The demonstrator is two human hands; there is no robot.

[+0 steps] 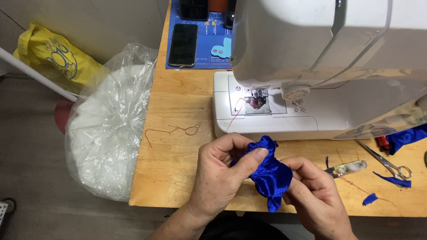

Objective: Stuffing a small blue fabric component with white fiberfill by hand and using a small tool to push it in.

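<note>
Head view looks straight down on a pair of bare hands working at the near edge of a wooden tabletop [178,173]. Between them is a small bunched piece of shiny blue fabric [269,175], held just above the tabletop's front edge and directly in front of the white sewing machine [311,66]. The left hand [222,171] has its grip closed on the fabric, thumb pressed over the top fold and fingers curled behind it. The right hand [311,191] also has its grip closed on the fabric, pinching its right side from below, with a tail of the cloth hanging down between the two hands.

Behind the hands, the machine's needle plate [257,102] is lit, with red thread trailing off it. A loose loop of reddish thread [175,131] lies on the tabletop to the left. To the right lie a small thread snip [349,168], a pair of scissors [387,162] and a few blue fabric scraps [391,180]. At the back left, a dark phone [183,44] rests on a blue mat [213,53]. Off the tabletop's left edge stands a clear plastic bag of white stuffing [109,124], with a yellow bag [53,55] on the floor beyond it.
</note>
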